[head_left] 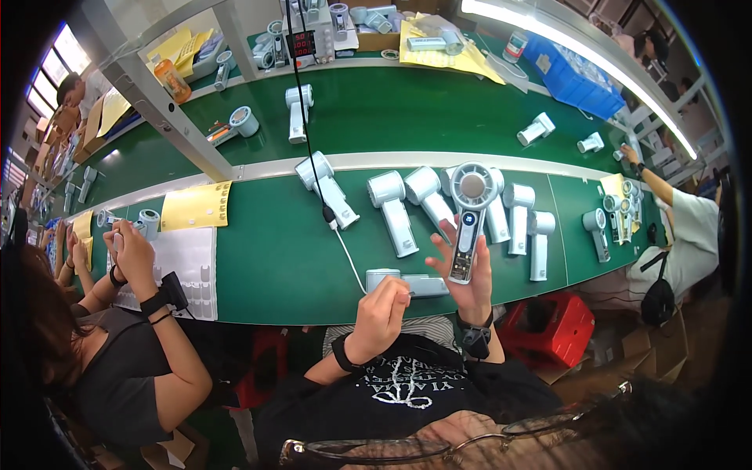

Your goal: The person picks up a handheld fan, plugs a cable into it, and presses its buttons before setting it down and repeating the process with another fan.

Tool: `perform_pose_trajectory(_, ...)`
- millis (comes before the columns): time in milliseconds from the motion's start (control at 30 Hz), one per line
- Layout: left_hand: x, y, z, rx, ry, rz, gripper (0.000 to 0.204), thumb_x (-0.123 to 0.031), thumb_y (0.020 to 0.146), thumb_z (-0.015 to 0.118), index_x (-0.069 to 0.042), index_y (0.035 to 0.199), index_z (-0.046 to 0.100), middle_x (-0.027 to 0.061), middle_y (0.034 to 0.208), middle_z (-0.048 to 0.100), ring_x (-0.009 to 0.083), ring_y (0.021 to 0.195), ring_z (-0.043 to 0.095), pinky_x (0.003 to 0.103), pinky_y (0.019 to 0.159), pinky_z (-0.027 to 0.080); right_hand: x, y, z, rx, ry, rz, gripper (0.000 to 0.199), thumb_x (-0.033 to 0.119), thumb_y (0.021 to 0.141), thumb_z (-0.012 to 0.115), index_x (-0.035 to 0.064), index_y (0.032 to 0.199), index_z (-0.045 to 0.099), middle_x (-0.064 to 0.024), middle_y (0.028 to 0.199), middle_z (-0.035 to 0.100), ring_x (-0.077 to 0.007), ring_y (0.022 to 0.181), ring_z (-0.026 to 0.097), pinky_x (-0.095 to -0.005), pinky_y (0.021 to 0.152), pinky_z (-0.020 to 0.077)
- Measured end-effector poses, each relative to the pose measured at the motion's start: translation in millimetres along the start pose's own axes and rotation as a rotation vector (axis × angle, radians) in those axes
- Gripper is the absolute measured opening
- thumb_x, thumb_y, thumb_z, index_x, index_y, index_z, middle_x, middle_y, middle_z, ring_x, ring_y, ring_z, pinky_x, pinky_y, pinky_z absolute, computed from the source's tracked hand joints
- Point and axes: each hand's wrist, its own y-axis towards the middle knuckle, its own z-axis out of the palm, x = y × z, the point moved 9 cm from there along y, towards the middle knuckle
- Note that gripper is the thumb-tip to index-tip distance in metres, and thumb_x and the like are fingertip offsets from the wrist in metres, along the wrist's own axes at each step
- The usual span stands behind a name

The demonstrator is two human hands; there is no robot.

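Observation:
My right hand (476, 296) is raised over the near edge of the bench, holding a light-blue handheld fan (468, 222) upright. The fan's round grille is at the top, and a circuit board shows at the lower end of its handle. Just left of it, my left hand (379, 319) is closed in a pinch; what its fingers hold, if anything, is too small to make out. Behind that hand another handheld fan (427, 286) lies on its side. A white cable (349, 258) runs down from a black connector (328, 213) toward this fan; its end is hidden.
Several handheld fans (393, 213) lie in a row beyond my hands. A metal rail (352, 162) separates the green bench (274, 258) from a green belt behind. A co-worker's hands (131, 254) are at the left, by a white sheet (192, 266). A red stool (548, 325) stands below right.

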Motion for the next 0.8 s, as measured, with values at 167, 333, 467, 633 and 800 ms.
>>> perform_pose_trajectory(167,-5.3,3.7,9.1,0.073,0.008,0.028,0.010,-0.005,0.094,0.049,0.003,0.089,0.052,0.0115,0.086,0.055,0.0204,0.063,0.053,0.029,0.058,0.043,-2.6,2.4,15.5,0.086,0.047,0.068,0.043,0.025,0.090,0.053,0.0009,0.124,0.041,-0.0073,0.089,0.046,-0.0114,0.069,0.046,-0.0235,0.045,0.0420)
perform_pose_trajectory(333,-3.5,4.1,23.6,0.175,-0.064,0.002,0.006,-0.003,0.092,0.051,0.003,0.092,0.053,0.0118,0.086,0.055,0.0211,0.063,0.054,0.029,0.058,0.043,-19.1,7.4,12.8,0.199,0.161,0.085,0.043,0.018,0.088,0.056,0.0011,0.124,0.040,-0.0054,0.082,0.042,-0.0088,0.060,0.043,-0.0203,0.040,0.0391)
perform_pose_trajectory(467,1.0,5.3,30.2,0.170,-0.081,-0.033,0.008,-0.003,0.091,0.053,0.004,0.094,0.055,0.0115,0.084,0.057,0.0190,0.063,0.055,0.028,0.058,0.043,-20.1,11.9,12.2,0.120,0.208,0.028,0.041,0.017,0.087,0.056,0.0010,0.123,0.041,-0.0050,0.081,0.042,-0.0077,0.055,0.040,-0.0190,0.039,0.0379)
perform_pose_trajectory(633,13.6,11.7,33.2,0.099,-0.171,-0.206,0.012,-0.005,0.092,0.055,0.006,0.097,0.057,0.0099,0.079,0.059,0.0130,0.062,0.056,0.026,0.057,0.044,-28.5,18.7,7.6,0.091,0.223,0.028,0.041,0.019,0.088,0.056,0.0042,0.124,0.043,-0.0043,0.078,0.043,-0.0077,0.058,0.042,-0.0197,0.040,0.0385)
perform_pose_trajectory(800,21.2,16.4,35.9,0.045,-0.233,-0.244,0.014,-0.006,0.093,0.055,0.007,0.099,0.058,0.0077,0.077,0.061,0.0101,0.064,0.056,0.024,0.056,0.043,-33.5,25.0,6.9,0.061,0.283,0.038,0.040,0.019,0.089,0.054,0.0053,0.124,0.042,-0.0041,0.079,0.042,-0.0075,0.060,0.041,-0.0194,0.044,0.0395)
